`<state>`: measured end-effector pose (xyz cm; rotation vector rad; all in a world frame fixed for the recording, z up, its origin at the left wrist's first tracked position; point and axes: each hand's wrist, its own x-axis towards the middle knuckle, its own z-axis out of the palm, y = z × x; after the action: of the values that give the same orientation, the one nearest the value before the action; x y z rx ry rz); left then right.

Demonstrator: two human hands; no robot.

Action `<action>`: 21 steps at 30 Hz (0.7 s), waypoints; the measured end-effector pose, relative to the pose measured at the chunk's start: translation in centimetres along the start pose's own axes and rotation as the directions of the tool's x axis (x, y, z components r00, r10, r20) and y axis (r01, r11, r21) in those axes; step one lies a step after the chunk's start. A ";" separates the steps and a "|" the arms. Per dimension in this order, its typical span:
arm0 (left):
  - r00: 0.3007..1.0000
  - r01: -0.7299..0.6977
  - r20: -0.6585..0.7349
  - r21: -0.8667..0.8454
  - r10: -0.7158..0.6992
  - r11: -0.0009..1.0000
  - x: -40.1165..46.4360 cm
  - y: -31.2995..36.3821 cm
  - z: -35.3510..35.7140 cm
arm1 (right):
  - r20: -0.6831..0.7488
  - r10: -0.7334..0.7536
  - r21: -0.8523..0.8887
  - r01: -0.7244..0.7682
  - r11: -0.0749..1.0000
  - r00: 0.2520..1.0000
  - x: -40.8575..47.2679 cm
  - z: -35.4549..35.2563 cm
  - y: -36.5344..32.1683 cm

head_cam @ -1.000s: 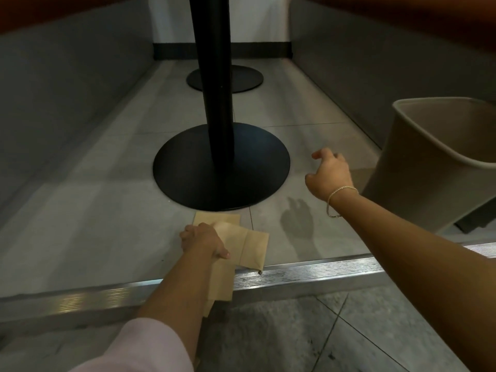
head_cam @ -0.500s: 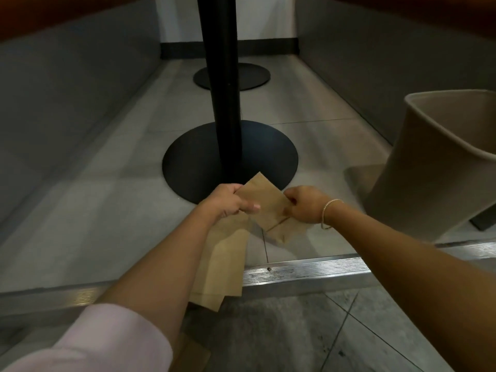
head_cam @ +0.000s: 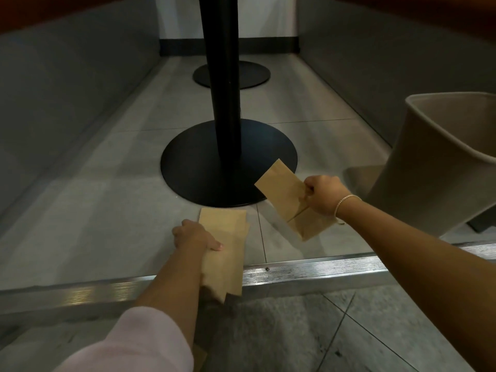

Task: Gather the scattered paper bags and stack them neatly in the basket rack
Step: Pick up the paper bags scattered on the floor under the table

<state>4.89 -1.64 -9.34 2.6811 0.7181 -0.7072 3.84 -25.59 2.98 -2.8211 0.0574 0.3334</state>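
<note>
- While both arms reach forward over a metal floor strip [head_cam: 308, 271], each hand holds brown paper bags above a grey tiled floor [head_cam: 107, 210].
- Left hand [head_cam: 194, 236]: fingers curled round a flat bundle of paper bags [head_cam: 228, 237], thumb pressed on its top face; the bundle runs lengthwise from just before the round black base [head_cam: 228, 162] back across the metal strip. A pale pink sleeve [head_cam: 134, 342] covers the upper forearm.
- Right hand [head_cam: 323, 196]: fingers closed in a pinch on a second set of bags [head_cam: 284, 191], held tilted, its far corner overlapping the edge of the black base. At least two bags show here, one angled below the other. A beaded bracelet [head_cam: 346, 201] circles the wrist.
- Black pole [head_cam: 222, 76]: rises upright from the base; a second round base [head_cam: 255, 75] lies farther back.
- Beige bin [head_cam: 429, 170]: stands tilted at the right, just beyond the right wrist, apart from both sets of bags.
</note>
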 end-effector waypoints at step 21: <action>0.983 -0.050 -0.182 -0.159 0.021 0.986 -3.6 2.5 0.2 | -0.169 -0.010 0.009 0.011 1.000 0.985 -0.2 -2.6 2.2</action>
<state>3.44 -5.20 -7.28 2.6215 0.7350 -0.3817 4.08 -28.50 4.84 -2.8323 0.0806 0.0897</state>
